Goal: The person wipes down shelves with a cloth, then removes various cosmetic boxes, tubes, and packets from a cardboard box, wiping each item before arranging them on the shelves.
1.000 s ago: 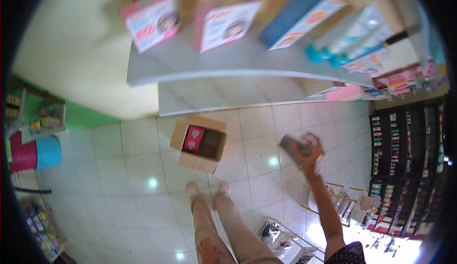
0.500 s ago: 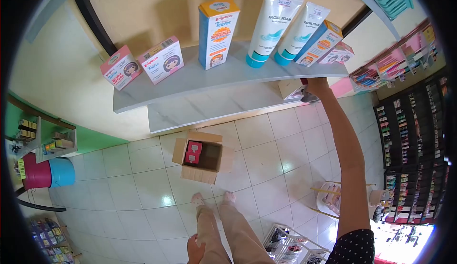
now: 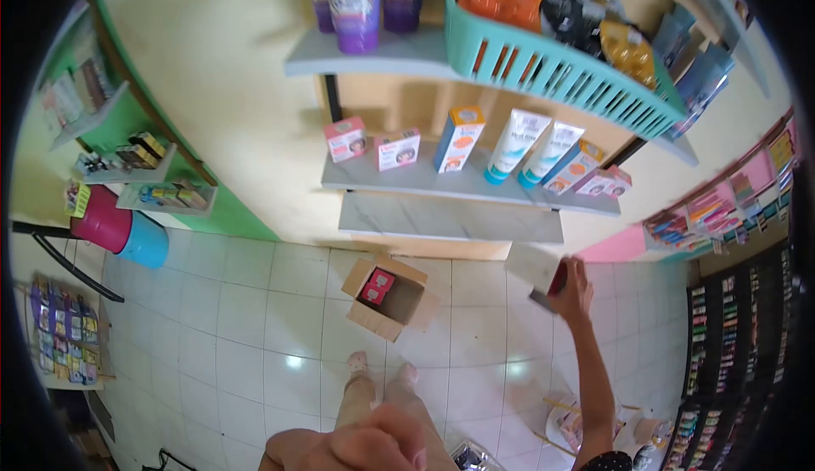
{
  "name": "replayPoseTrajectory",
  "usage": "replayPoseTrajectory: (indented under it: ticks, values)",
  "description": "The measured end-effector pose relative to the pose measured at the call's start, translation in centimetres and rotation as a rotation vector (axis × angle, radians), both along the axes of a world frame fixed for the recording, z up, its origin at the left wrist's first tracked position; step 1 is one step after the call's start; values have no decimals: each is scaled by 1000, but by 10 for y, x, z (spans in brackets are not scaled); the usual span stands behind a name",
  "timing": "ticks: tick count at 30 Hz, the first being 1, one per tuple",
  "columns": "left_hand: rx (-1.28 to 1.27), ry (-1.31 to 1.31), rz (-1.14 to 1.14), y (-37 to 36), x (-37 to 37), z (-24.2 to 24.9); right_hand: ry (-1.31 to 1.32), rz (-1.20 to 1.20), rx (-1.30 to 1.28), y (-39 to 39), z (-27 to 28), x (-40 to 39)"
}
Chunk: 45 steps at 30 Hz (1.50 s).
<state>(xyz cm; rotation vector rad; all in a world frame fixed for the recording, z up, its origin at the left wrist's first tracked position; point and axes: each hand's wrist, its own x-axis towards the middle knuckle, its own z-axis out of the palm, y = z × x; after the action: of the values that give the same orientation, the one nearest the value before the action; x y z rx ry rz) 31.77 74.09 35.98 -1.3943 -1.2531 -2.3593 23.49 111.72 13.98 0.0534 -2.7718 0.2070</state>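
Note:
My right hand is closed around a blurred bundle of small boxes, out in front of the right end of the lower shelf. In the bundle I make out a pale box, a dark red piece and a dark grey piece. My left hand is close to the camera at the bottom, smeared by motion, and its fingers do not show clearly. On the floor, an open cardboard box holds red boxes at its left side.
Above the lower shelf, a middle shelf carries pink boxes, an orange-and-blue box and facial foam tubes. Higher up sit a teal basket of packets and purple tubs. Pink and blue buckets stand left.
My right hand has drawn back from the lower shelf with the boxes, which have left it. My left hand has risen toward the camera. The view has tilted up, showing the upper shelf.

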Motion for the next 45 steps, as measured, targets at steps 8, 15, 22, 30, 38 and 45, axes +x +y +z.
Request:
replayPoseTrajectory:
  ticks: [8, 15, 22, 30, 38, 45]
  values:
    - [174, 302, 56, 18, 43, 59, -31, 130, -146, -68, 95, 101]
    - [251, 496, 101, 34, 76, 75, 15, 258, -212, -97, 145, 134]
    - [-591, 152, 746, 42, 67, 26, -106, 339, -286, -115, 201, 149]
    - [-789, -193, 640, 67, 48, -75, -79, 599, -611, -129, 223, 136]
    - [-36, -834, 211, 89, 40, -104, 518, 590, -606, -179, 163, 154]
    - [-378, -672, 344, 93, 46, -104, 509, 393, -661, -127, 155, 140]
